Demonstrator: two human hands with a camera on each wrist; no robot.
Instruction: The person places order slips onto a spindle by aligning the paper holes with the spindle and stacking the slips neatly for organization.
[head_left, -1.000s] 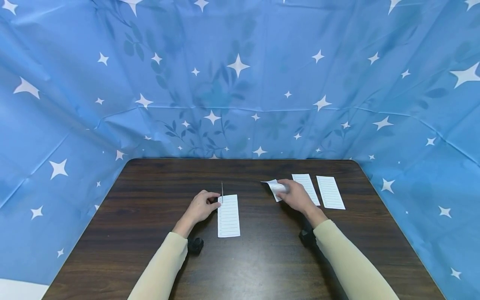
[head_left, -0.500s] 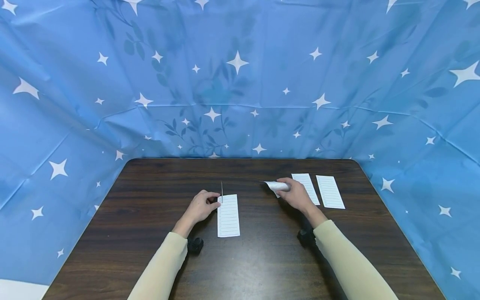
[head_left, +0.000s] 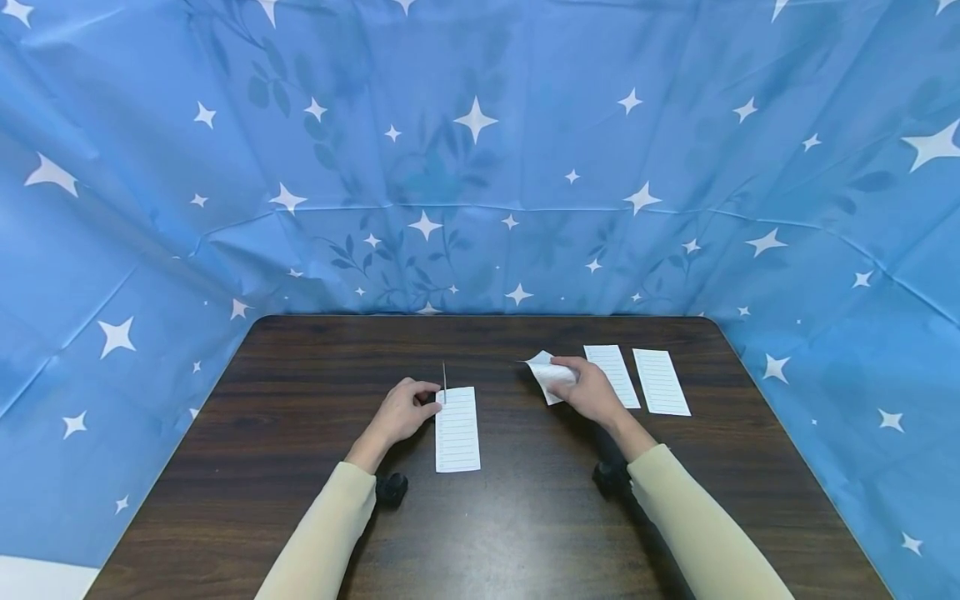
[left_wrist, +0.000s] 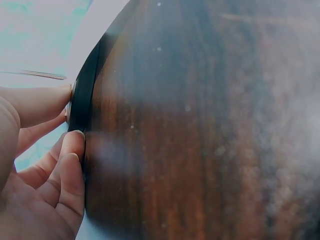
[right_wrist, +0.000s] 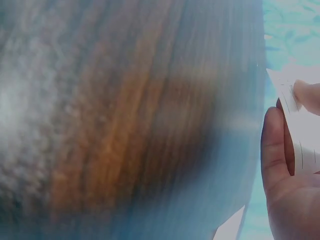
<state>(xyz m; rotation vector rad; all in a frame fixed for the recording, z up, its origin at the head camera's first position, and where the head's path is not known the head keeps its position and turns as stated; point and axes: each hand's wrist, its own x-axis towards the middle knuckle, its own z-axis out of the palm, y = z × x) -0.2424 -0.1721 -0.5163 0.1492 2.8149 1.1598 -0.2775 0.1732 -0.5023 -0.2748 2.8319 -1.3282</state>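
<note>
My left hand (head_left: pixel 433 400) rests on the dark wooden table (head_left: pixel 315 367) and pinches a thin dark flat piece (head_left: pixel 444 382) that stands on edge at the top left corner of a lined paper strip (head_left: pixel 457 430). The left wrist view shows thumb and fingers (left_wrist: pixel 75 145) on that dark piece (left_wrist: pixel 84 95). My right hand (head_left: pixel 566 372) holds a curled lined paper strip (head_left: pixel 543 368) just off the table, right of centre. The right wrist view shows this strip (right_wrist: pixel 295 125) between thumb and fingers.
Two more lined strips (head_left: pixel 613 377) (head_left: pixel 660 382) lie flat side by side to the right of my right hand. Blue star-patterned cloth (head_left: pixel 480 167) walls the table at the back and both sides. Bare wood spans the front half.
The strip in my right hand has loosened from a tighter roll half a second ago and its free corner stands up. My left hand and its strip have stayed put.
</note>
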